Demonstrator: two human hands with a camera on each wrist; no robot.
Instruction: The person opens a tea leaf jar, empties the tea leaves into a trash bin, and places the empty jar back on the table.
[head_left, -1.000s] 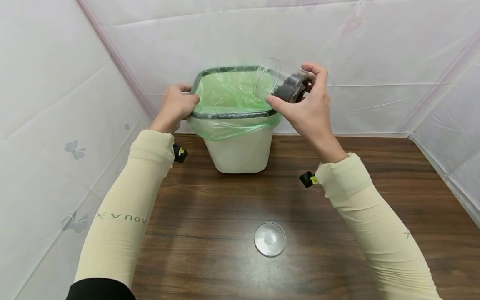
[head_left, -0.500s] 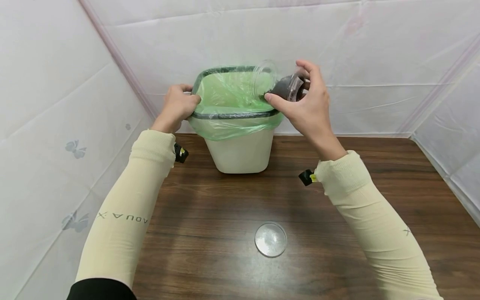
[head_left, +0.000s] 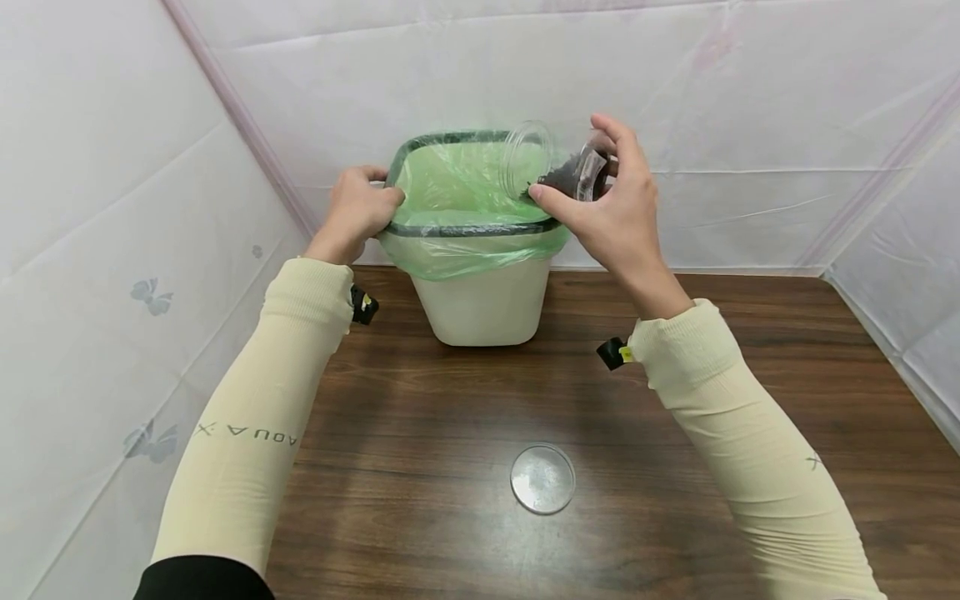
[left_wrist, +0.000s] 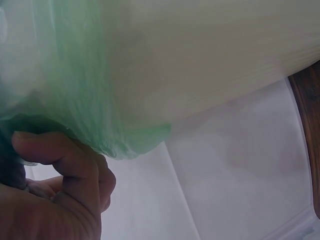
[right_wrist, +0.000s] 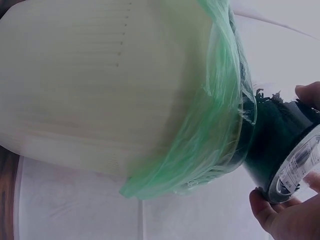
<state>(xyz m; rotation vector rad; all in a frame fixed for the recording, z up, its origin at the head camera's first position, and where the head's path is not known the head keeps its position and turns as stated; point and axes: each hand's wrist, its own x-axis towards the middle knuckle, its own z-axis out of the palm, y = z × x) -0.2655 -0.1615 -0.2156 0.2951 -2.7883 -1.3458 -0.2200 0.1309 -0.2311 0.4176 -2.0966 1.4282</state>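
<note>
A cream trash bin (head_left: 483, 308) stands on the table with a green bag (head_left: 457, 252) folded over its dark rim. My left hand (head_left: 356, 204) pinches the rim and bag at the left side, thumb on the inner edge. Over the right rim, my right hand (head_left: 618, 217) grips a clear jar (head_left: 592, 177) on its side, its mouth pointing left into the bin. Dark loose flakes (head_left: 564, 175) lie along the jar's lower wall. In the right wrist view a label shows on the jar's base (right_wrist: 299, 167). Fingers behind the jar are partly hidden.
A round clear lid (head_left: 543, 478) lies on the brown wooden table (head_left: 420, 433), in front of the bin. White sheeting (head_left: 750, 108) rises behind the bin and along both sides.
The jar has shifted slightly left and tipped in my right hand. Its dark flakes have moved from the base along the lower wall. My left hand stays on the rim.
</note>
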